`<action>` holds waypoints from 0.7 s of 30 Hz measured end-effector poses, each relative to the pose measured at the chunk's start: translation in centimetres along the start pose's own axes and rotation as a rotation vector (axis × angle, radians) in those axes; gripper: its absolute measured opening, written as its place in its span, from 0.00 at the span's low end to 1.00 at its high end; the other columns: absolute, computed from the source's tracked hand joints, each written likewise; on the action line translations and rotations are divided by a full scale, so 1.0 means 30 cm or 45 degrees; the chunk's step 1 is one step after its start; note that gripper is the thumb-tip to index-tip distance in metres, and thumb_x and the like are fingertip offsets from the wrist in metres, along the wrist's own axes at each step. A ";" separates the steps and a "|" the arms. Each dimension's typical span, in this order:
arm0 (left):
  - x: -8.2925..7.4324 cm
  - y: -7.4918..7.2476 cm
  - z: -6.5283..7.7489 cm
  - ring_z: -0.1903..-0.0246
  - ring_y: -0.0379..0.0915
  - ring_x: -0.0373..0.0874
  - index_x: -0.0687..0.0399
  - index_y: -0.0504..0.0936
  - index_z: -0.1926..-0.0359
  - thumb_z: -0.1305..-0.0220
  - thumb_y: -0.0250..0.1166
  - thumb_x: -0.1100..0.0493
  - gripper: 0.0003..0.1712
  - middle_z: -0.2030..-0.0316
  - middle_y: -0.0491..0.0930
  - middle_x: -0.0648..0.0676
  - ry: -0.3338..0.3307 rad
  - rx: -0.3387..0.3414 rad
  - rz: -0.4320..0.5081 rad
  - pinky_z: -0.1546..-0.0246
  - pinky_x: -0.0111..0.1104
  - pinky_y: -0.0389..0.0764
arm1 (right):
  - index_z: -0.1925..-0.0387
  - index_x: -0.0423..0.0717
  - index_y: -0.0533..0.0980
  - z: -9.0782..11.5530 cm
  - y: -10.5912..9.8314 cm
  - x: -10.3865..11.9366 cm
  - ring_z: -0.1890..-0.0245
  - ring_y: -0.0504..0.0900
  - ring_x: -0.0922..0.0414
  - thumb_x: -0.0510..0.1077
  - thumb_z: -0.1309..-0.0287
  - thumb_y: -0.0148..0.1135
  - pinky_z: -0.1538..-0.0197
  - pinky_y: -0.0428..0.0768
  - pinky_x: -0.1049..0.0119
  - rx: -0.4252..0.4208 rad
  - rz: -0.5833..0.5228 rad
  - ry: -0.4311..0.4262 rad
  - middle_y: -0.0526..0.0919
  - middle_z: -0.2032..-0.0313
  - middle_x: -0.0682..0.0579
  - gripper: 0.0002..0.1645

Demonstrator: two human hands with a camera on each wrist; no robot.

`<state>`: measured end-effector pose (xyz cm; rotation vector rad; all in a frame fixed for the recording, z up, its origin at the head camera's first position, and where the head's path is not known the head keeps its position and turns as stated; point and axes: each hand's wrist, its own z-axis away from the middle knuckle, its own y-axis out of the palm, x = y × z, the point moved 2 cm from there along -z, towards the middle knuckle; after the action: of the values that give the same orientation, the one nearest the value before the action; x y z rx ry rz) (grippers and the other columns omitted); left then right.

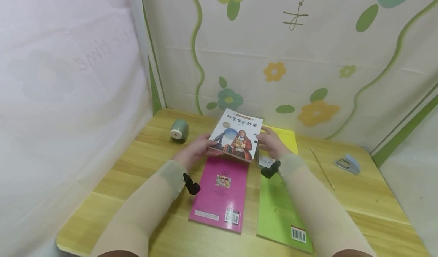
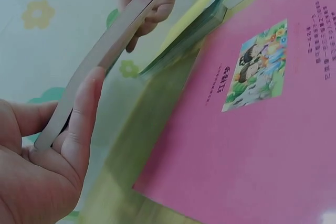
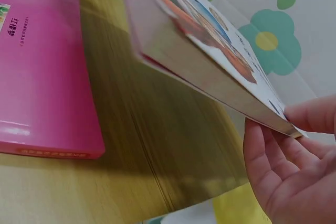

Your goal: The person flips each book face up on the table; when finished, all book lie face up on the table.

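Both hands hold a white-covered book (image 1: pixel 236 135) with a picture of a long-haired figure in a red coat, tilted above the table. My left hand (image 1: pixel 198 149) grips its left edge, thumb on the cover and fingers beneath; the left wrist view shows this hand (image 2: pixel 47 156) around the book's edge. My right hand (image 1: pixel 272 143) pinches the opposite edge, and in the right wrist view its fingers (image 3: pixel 262 156) lie under the book. Below the held book lies a pink book (image 1: pixel 219 196), back cover up, partly covered in the head view.
Right of the pink book lie a green book (image 1: pixel 280 211), a yellow book (image 1: pixel 289 138) and a small whitish item (image 1: pixel 265 161), partly hidden by the right arm. A green-and-white cylindrical object (image 1: pixel 179 130) stands back left. A thin stick (image 1: pixel 322 169) and a blue stapler-like object (image 1: pixel 348 164) lie right.
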<state>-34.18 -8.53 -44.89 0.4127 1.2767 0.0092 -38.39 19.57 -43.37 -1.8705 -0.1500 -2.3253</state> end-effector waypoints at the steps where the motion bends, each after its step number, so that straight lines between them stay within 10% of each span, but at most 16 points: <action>1: 0.003 0.001 -0.002 0.66 0.84 0.60 0.67 0.64 0.34 0.30 0.52 0.72 0.25 0.57 0.80 0.73 0.001 -0.003 0.005 0.59 0.43 0.85 | 0.24 0.45 0.49 -0.001 0.007 -0.002 0.52 0.78 0.50 0.33 0.32 0.51 0.41 0.75 0.53 0.005 -0.006 0.000 0.71 0.40 0.35 0.39; 21: 0.062 -0.015 -0.074 0.64 0.84 0.59 0.67 0.63 0.34 0.29 0.51 0.71 0.24 0.51 0.78 0.74 -0.052 -0.128 0.058 0.57 0.44 0.85 | 0.27 0.33 0.52 -0.044 0.066 -0.053 0.34 0.65 0.40 0.26 0.37 0.44 0.32 0.66 0.53 0.118 -0.047 -0.056 0.61 0.30 0.35 0.37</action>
<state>-35.80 -7.86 -47.24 0.3536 1.2210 0.1029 -38.96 17.49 -45.24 -1.8898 -0.2951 -2.2603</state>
